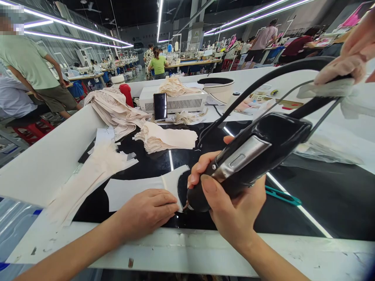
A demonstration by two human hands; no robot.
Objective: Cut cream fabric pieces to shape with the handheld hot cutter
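Note:
My right hand (234, 210) is wrapped around a black handheld electric tool (249, 156) with a silver plate on its side. The tool tilts down to the left, and its small tip meets the edge of a white fabric piece (137, 189) by my left fingertips. My left hand (149, 210) lies flat over the near right part of that piece, pressing it to the glossy black work surface (202, 222). A strip crosses the fabric near its curved right end. From the tool's upper end a thick black cable (272, 72) loops up and back.
Stacks of cream fabric pieces (170, 136) lie behind, with more at the left (88, 175). A phone (160, 106) leans on a white vented box (187, 99). A teal tool (283, 195) lies to the right. White panels border the table; other people are in the background.

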